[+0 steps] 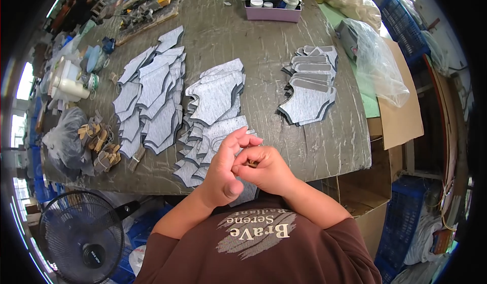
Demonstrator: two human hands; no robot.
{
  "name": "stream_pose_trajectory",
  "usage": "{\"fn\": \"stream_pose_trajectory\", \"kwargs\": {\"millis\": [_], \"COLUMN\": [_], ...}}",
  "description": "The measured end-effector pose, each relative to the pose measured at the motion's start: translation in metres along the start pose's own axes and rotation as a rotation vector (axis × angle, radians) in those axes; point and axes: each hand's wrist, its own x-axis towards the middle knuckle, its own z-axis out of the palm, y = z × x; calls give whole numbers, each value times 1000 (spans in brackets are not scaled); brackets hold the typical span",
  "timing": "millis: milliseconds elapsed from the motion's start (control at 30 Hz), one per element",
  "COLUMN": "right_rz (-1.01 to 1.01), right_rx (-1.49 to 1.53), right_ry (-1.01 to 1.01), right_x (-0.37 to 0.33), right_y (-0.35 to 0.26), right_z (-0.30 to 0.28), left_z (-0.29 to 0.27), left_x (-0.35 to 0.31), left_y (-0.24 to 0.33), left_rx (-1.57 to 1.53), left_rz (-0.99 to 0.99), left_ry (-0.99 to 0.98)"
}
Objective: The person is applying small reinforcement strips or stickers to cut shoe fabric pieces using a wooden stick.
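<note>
My two hands meet over the table's near edge. My left hand (223, 168) is open, its fingers stretched out and its thumb apart. Against its fingers rests my right hand (269, 170), closed in a pinch. Something small and brownish shows between the right fingers, too little to name. Below the hands is a grey cut piece (247, 193), partly hidden; whether a hand touches it I cannot tell. Just beyond lies the middle pile of overlapping grey fabric-like cut pieces (215, 99), with dark edges. Farther left spreads another pile of such pieces (154, 89).
A smaller stack of grey pieces (309, 94) lies to the right on the table (264, 56). Bundled tan wooden-looking pieces (105, 157) sit by a clear plastic bag (66, 137) at left. A purple box (274, 14) stands at the back, a fan (83, 238) below left.
</note>
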Motion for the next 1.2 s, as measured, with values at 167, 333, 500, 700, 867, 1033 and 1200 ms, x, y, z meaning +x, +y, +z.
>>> {"fn": "stream_pose_trajectory", "kwargs": {"millis": [167,333,500,700,867,1033,1200], "right_rz": [4,3,99,186,294,298,213], "right_rx": [244,-3,-52,160,344,388,509], "right_ry": [-44,79,35,-9,-46,-43,-126], "right_x": [0,-2,-3,0,2,2,1], "right_y": [-5,-3,0,-5,4,7,15], "right_z": [1,8,1,-2,-3,0,-2], "left_z": [-13,-9,-14,-5,-8,-8,-13], "left_x": [-3,-6,-2,-14,-12,-12,-9], "left_y": [-6,-7,-13,-12,-10,-6,-1], "left_rx": [-327,182,459,-84,-246,-278,-282], "left_rz": [-234,-72,193,-105,-183,-221,-262], "left_ry": [108,42,-61,-42,-96,-107,-15]}}
